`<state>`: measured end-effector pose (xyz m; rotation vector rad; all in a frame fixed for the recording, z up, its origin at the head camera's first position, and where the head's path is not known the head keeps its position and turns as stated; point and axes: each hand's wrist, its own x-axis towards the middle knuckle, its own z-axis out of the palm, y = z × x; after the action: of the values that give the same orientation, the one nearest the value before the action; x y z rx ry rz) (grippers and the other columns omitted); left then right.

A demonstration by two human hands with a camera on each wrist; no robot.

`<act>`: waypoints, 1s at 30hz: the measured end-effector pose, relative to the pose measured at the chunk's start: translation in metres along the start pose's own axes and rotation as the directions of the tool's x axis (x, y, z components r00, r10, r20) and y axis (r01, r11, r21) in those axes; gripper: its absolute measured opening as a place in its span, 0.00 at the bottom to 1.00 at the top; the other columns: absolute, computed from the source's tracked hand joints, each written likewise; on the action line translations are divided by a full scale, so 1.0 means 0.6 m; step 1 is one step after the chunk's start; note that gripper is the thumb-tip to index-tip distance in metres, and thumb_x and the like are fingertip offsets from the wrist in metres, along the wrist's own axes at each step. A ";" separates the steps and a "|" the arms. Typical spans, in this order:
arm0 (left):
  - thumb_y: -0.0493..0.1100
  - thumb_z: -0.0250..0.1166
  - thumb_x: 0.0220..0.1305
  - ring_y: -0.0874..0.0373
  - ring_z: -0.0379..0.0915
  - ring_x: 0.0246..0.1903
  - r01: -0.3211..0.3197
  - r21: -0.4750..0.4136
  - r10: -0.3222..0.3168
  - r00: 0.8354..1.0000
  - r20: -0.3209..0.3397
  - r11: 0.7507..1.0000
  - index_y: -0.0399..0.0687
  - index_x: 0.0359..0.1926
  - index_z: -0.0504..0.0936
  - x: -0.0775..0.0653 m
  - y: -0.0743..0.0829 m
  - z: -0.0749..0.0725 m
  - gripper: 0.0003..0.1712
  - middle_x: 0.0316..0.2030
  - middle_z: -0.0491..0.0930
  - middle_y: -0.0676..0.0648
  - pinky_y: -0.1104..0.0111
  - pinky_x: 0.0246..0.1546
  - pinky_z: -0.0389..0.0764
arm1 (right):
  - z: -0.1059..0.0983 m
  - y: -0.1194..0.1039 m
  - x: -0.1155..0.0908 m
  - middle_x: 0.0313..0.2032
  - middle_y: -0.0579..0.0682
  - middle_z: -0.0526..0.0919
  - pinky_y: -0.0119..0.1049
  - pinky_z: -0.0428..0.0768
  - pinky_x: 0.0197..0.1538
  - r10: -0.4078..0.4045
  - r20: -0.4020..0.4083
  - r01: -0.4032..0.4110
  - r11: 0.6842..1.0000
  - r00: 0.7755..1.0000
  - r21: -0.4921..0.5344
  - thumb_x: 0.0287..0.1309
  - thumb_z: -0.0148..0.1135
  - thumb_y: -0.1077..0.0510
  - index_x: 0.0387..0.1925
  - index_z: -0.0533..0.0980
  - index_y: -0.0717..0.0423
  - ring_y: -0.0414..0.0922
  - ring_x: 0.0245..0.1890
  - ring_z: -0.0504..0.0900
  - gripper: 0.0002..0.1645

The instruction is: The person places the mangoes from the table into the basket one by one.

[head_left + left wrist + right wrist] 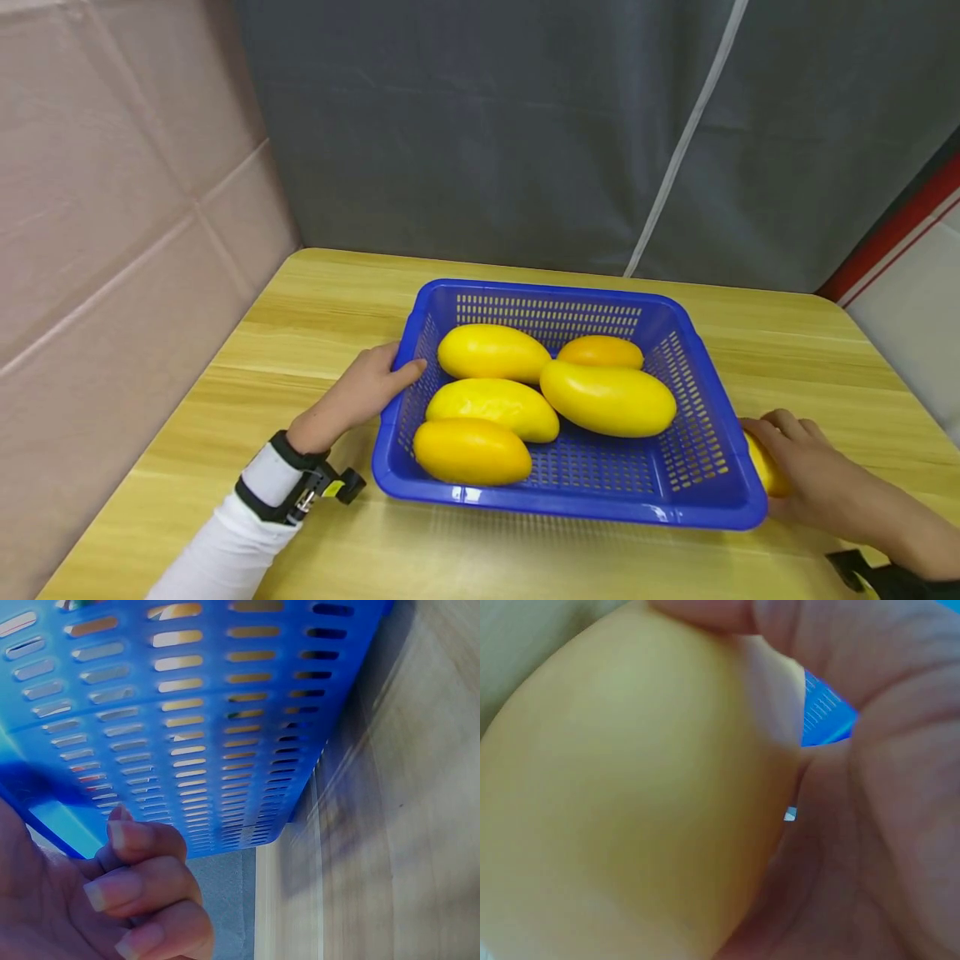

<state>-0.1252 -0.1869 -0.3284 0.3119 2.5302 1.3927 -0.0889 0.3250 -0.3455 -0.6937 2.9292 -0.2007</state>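
My left hand [358, 385] grips the left rim of a blue plastic basket [558, 503], thumb over the edge. In the left wrist view its curled fingers [161, 892] lie outside the slotted wall [217, 697]. Several yellow mangoes lie inside the basket, among them a large one [607, 400] on the right and a deeper-yellow one [472, 452] at the front left. Outside the basket's right wall, my right hand [817, 483] holds another yellow mango [767, 472], mostly hidden by the rim and fingers. That mango [630, 780] fills much of the right wrist view, thumb and fingers around it.
The basket stands on a light wood-grain table [300, 317]. A dark grey curtain [480, 142] hangs behind the far edge. Pinkish padded panelling [112, 183] is on the left, and a red strip [900, 225] runs along the right side.
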 end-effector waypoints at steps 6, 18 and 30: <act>0.47 0.52 0.72 0.55 0.82 0.25 -0.004 0.016 0.004 1.000 -0.012 1.000 0.33 0.56 0.72 0.001 0.000 -0.001 0.22 0.33 0.83 0.43 0.64 0.25 0.83 | -0.015 0.008 0.002 0.43 0.59 0.70 0.48 0.73 0.34 0.071 0.024 -0.071 0.997 0.997 -0.020 0.28 0.80 0.39 0.55 0.68 0.67 0.58 0.39 0.68 0.55; 0.46 0.51 0.72 0.54 0.82 0.24 -0.001 0.004 0.001 1.000 -0.010 1.000 0.33 0.56 0.72 0.000 0.001 0.000 0.22 0.32 0.83 0.44 0.63 0.24 0.83 | -0.061 0.029 -0.012 0.40 0.66 0.67 0.55 0.70 0.35 0.117 -0.127 -0.134 0.983 0.985 -0.128 0.25 0.83 0.53 0.53 0.65 0.69 0.61 0.34 0.68 0.53; 0.46 0.51 0.72 0.54 0.82 0.24 -0.001 -0.004 0.001 1.000 -0.007 1.000 0.33 0.57 0.71 -0.001 0.001 -0.001 0.22 0.32 0.83 0.43 0.63 0.24 0.83 | -0.102 0.011 -0.018 0.41 0.68 0.63 0.57 0.63 0.34 0.060 -0.339 -0.116 0.982 0.939 -0.150 0.19 0.84 0.53 0.56 0.62 0.66 0.68 0.36 0.62 0.59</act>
<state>-0.1248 -0.1876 -0.3274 0.3083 2.5327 1.4013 -0.0914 0.3421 -0.2853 -0.5982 3.3259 -0.0665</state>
